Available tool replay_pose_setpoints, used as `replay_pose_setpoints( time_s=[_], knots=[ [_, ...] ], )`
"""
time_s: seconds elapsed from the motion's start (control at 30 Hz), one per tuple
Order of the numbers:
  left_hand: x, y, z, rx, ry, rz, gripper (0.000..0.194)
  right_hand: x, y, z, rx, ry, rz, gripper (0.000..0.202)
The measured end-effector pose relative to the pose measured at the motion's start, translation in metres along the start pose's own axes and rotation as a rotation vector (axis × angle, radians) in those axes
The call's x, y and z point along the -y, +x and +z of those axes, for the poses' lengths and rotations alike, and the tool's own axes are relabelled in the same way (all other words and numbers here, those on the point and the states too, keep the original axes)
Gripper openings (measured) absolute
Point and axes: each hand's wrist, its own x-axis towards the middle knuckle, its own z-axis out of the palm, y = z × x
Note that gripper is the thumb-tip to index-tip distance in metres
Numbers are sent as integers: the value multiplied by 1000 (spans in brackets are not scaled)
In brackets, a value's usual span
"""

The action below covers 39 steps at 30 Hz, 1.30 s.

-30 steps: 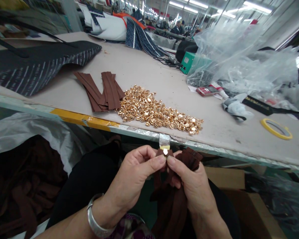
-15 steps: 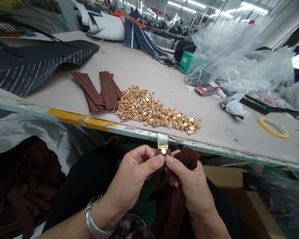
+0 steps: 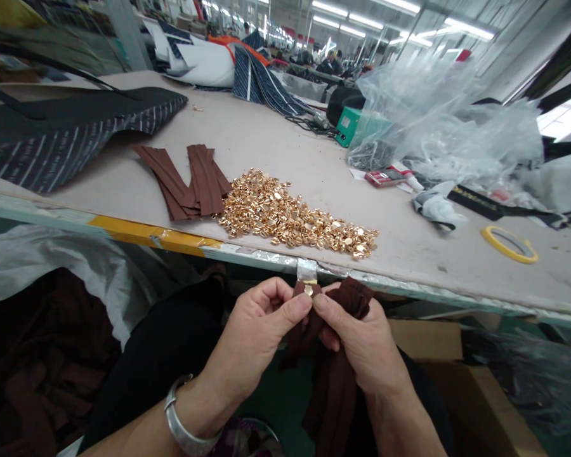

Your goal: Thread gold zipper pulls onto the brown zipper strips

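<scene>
Just below the table's edge, my left hand [image 3: 259, 333] pinches the end of a brown fabric strip [image 3: 301, 289] between thumb and finger. A small gold metal piece [image 3: 309, 290] lies on that end, above my thumb tips. My right hand [image 3: 361, 336] pinches the same strip from the other side, and a bunch of brown strips [image 3: 337, 387] hangs from its grip. Beyond the hands, a heap of gold metal pieces [image 3: 285, 212] is spread on the table [image 3: 266, 139]. More brown strips [image 3: 202, 181] lie at the heap's left end.
Yellow tape [image 3: 509, 244], a green box [image 3: 347, 125] and clear plastic bags [image 3: 438, 114] are on the right. Dark printed material [image 3: 76, 136] lies at left. Below the table are a white sack [image 3: 99, 260] with brown fabric and a cardboard box [image 3: 480, 406].
The view has shifted slightly, so the table things appear lower and a little left. Both hands keep their pinch, and the hanging brown strips have swung a little.
</scene>
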Motion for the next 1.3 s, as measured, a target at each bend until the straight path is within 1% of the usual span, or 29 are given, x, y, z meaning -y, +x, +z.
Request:
replay_pose_setpoints(
  time_s=[0.13,0.3,0.4,0.5,0.6,0.7,0.8,0.9,0.97,1.07,1.17,1.23,1.3],
  knots=[
    [1,-2,0,3,-34,-31,29,-2,-2,-2,28,-7,2,28],
    [0,-4,2,8,-97,-32,27,-3,-2,0,6,-15,-8,30],
    [0,-4,3,28,-115,-61,26,-2,-2,1,15,-9,-14,28],
    [-1,-6,3,73,-109,-75,28,2,-1,-1,-11,-37,-29,28],
    [-4,-9,3,109,-68,-57,29,9,2,-1,-38,-101,-61,29],
    [-5,-14,5,125,26,-97,15,20,7,0,-13,-190,-94,28],
    [-5,-18,7,108,154,-118,13,29,12,4,9,-250,-92,27],
    [-3,-20,9,96,201,-113,5,33,14,6,9,-335,-98,30],
    [-1,-20,9,100,182,-121,6,34,12,8,-32,-460,-152,28],
    [1,-19,9,97,137,-113,8,37,11,13,-148,-739,-298,26],
    [2,-18,9,87,124,-101,13,46,19,19,-282,-1008,-439,27],
    [2,-17,10,78,148,-112,15,55,31,22,-376,-1120,-502,25],
    [2,-16,10,62,179,-107,15,63,41,22,-427,-1137,-521,22]
  ],
)
